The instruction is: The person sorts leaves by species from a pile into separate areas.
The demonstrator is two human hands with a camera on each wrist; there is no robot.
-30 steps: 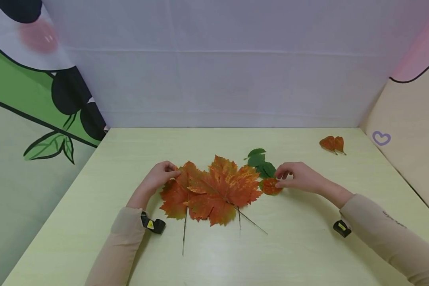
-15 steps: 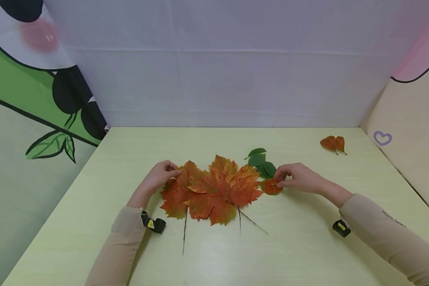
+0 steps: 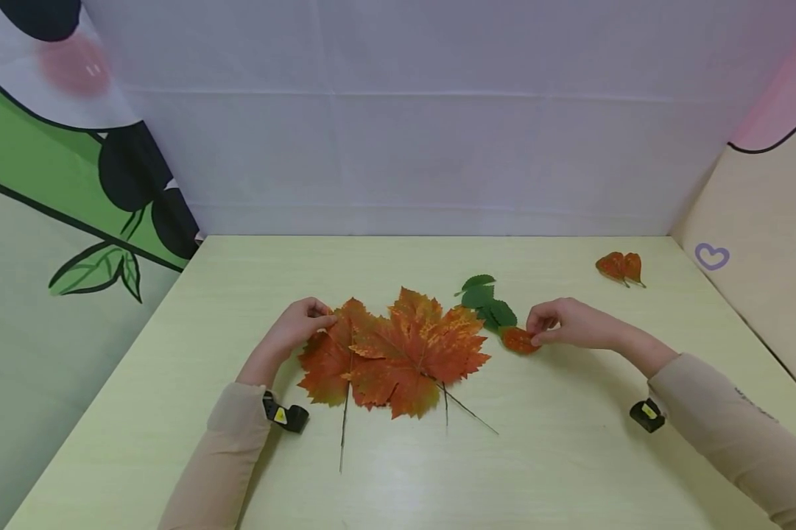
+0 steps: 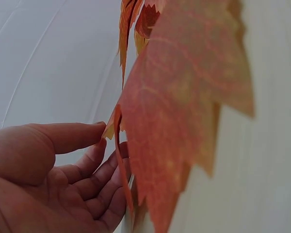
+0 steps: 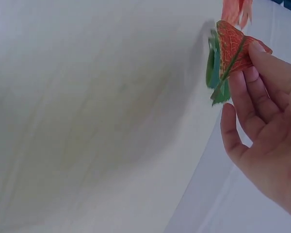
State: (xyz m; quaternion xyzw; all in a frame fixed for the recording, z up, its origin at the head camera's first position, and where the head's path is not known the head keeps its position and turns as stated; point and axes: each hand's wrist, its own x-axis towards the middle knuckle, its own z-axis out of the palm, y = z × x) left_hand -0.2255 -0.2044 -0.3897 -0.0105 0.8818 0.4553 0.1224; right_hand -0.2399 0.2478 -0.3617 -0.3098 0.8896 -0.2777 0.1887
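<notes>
In the head view, the left hand [image 3: 298,324] holds an edge of the large orange leaves [image 3: 417,350] on the tabletop [image 3: 550,456]. The right hand [image 3: 579,324] grips a small orange leaf [image 3: 518,340] just beside the green leaves [image 3: 480,296]. The step in hand looks like positioning that small leaf; the next move probably calls for a light grip, leaving the greens undisturbed. Dark lettering on the right sleeve [image 3: 757,405] is too small to read.

The left wrist view shows thumb and forefinger pinching a leaf tip.

In the right wrist view, thumb and fingers clamp the small leaf; no writing is legible.
</notes>
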